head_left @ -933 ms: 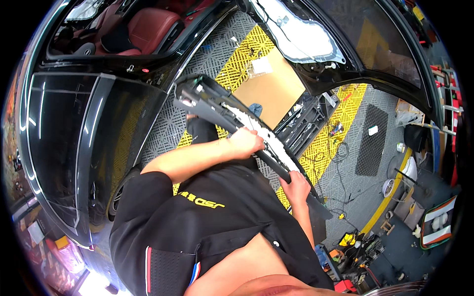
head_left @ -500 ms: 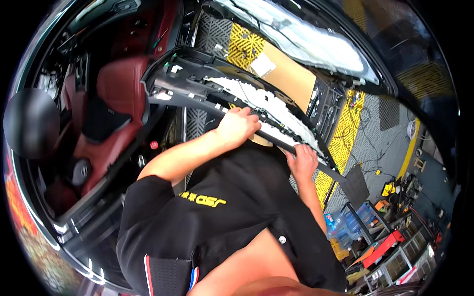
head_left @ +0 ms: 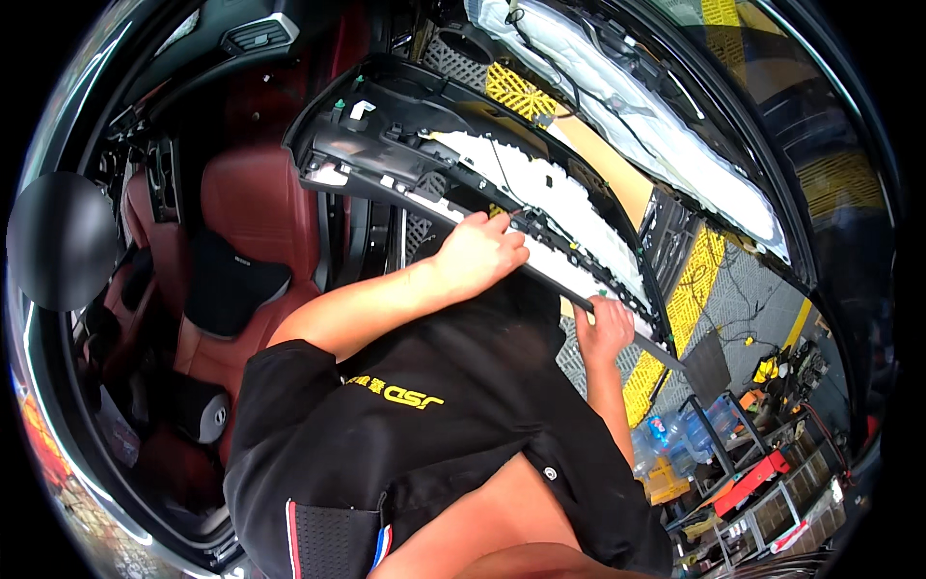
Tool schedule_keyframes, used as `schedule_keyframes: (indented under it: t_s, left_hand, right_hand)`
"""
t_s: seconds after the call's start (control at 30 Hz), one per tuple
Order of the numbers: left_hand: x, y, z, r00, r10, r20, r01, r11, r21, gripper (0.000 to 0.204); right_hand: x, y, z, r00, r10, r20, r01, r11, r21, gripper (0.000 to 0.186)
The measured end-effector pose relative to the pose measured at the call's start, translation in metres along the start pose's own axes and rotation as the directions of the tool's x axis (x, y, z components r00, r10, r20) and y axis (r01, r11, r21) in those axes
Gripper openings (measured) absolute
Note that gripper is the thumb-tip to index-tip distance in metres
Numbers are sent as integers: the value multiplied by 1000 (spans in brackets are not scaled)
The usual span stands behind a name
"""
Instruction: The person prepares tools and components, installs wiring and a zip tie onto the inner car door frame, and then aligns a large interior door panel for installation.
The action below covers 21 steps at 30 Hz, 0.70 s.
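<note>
L hand (head_left: 479, 253) & R hand (head_left: 606, 326) both clamped on door trim panel (head_left: 463, 169) | keep level, clear of red seat (head_left: 253, 217).

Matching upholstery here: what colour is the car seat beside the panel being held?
Dark red, with a black cushion on it; the car seat shows in the head view.

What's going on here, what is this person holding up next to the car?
A person in a black shirt holds a long black car door trim panel, its white-padded back facing the camera. The left hand grips its lower edge near the middle; the right hand grips the same edge nearer the narrow end. The panel is raised beside an open car with a red seat.
</note>
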<state>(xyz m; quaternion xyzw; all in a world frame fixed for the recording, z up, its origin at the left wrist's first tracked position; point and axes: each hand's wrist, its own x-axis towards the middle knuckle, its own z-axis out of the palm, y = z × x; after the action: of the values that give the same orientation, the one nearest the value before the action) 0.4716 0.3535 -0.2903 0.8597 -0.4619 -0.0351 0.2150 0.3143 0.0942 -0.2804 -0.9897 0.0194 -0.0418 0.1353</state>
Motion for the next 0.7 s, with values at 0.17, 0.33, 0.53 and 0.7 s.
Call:
schedule_keyframes:
  t_s: [0.17, 0.33, 0.53, 0.7]
  left_hand:
    - [-11, -66, -10, 992, 83, -90, -69, 986, 149, 13]
    - [-67, -136, 7, 974, 207, 93, -222, 957, 186, 23]
    - [-95, -157, 94, 930, 367, -21, -340, 880, 332, 20]
    - [-108, -152, 137, 948, 313, -61, -272, 892, 360, 17]
  right_hand:
    - [-12, 15, 33, 1000, -28, -12, 28, 1000, -12, 30]
    - [-35, 33, 85, 998, -55, 23, 54, 997, 48, 26]
    - [-72, 65, 206, 984, -75, -159, 76, 997, -1, 23]
    - [-79, 75, 249, 982, -58, -180, 66, 997, 38, 28]
